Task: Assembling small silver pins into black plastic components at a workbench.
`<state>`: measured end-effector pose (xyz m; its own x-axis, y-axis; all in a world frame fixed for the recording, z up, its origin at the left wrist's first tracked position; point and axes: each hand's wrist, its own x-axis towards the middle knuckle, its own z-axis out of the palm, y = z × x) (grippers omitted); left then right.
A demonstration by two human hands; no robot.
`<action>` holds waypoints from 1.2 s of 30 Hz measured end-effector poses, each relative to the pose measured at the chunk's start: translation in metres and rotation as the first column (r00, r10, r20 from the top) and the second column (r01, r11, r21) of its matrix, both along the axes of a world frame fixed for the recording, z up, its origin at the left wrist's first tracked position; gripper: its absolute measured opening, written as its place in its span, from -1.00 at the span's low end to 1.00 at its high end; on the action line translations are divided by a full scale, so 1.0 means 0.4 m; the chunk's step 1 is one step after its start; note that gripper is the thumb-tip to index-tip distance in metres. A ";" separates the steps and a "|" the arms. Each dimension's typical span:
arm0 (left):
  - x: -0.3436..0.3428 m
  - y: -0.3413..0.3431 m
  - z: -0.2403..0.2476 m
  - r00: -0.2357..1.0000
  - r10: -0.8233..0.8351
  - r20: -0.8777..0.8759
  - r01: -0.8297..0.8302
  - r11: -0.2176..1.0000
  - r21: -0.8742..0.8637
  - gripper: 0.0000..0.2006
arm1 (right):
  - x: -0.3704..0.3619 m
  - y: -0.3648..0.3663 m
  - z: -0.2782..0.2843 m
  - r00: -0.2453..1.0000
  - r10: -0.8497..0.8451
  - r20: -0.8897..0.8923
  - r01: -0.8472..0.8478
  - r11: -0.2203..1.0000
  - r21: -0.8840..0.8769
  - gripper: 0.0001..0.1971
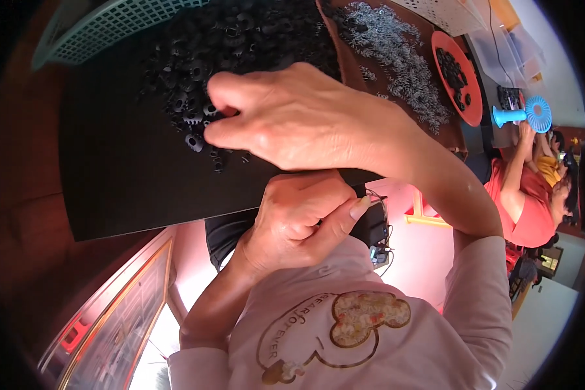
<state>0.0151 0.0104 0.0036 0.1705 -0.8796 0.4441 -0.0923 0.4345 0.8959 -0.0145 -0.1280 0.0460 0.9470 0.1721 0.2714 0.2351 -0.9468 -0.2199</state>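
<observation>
My right hand [286, 120] reaches across the black tabletop [123, 169] to the near edge of a heap of small black plastic parts [234, 39], some with round holes. Its thumb and forefinger are apart, with several black parts showing in the gap and beside them. Whether the fingertips touch a part is unclear. Below it, by the table's near edge, my left hand [302, 218] is closed, thumb laid over curled fingers. What it holds, if anything, is hidden. A few loose black parts [218, 159] lie near my right thumb.
A green perforated basket [110, 29] stands at the far left. Beyond a brown divider [344, 58] are many small silvery metal pieces [396, 58] and a red dish [476, 107] of black parts. At right, another person in red [523, 208] is beside a blue fan [538, 115].
</observation>
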 end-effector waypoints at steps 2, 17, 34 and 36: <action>0.004 0.002 -0.001 1.000 -0.022 0.012 0.022 1.000 0.012 -0.90 | -0.004 -0.013 -0.003 0.996 -0.053 -0.070 0.053 0.999 -0.006 -0.79; 0.001 0.001 -0.001 1.000 0.008 -0.017 -0.008 1.000 -0.010 -0.87 | -0.050 -0.051 -0.021 0.971 -0.234 0.044 0.226 0.964 0.139 -0.62; -0.007 -0.004 0.017 0.804 0.182 -0.566 -0.041 0.967 0.252 -0.80 | -0.203 0.028 0.072 0.969 -0.223 0.106 0.175 0.924 0.340 -0.55; -0.011 -0.005 0.015 0.788 0.159 -0.595 -0.028 0.974 0.223 -0.80 | -0.204 0.031 0.070 0.960 -0.249 0.126 0.182 0.901 0.395 -0.59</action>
<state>0.0108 0.0083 0.0094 0.4317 -0.9009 0.0454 0.4661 0.2659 0.8438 -0.0962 -0.1155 0.0740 0.8829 -0.1777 0.4347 0.1002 -0.8330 -0.5441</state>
